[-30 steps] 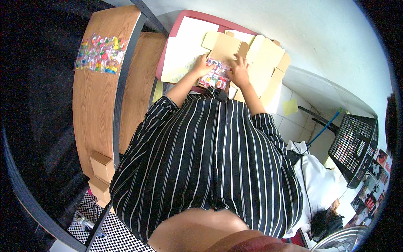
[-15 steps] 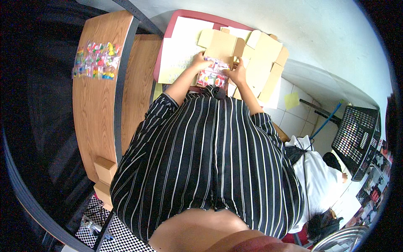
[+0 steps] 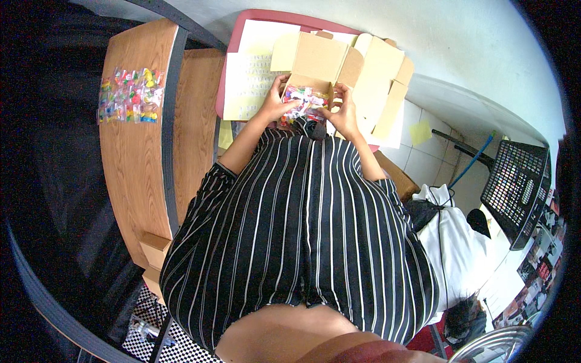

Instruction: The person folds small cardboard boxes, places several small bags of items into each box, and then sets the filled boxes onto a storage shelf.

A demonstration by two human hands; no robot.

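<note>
An open cardboard box [image 3: 311,55], its lid folded back and side flaps spread, stands near the front edge of the table. Inside it lie several clear packets [image 3: 304,100] with small, brightly coloured pieces. My left hand [image 3: 275,105] grips the box's left wall, fingers outside, thumb over the packets. On the right wall my right hand [image 3: 344,116] is closed, its thumb at the near corner. The lower part of the box is partly hidden by a black knot on the striped shirt.
Flattened cardboard [image 3: 376,78] lies right of the box. Printed white sheets [image 3: 247,85] cover the red-rimmed table [image 3: 225,66]. More filled packets [image 3: 131,94] lie on a wooden shelf [image 3: 136,163] at left, with small cardboard boxes [image 3: 154,249] below. A black crate [image 3: 517,187] stands at right.
Both hands have shifted slightly lower and closer in around the box. The box's inner back wall now shows, and the packets sit deeper between the walls. The view has shifted slightly.
</note>
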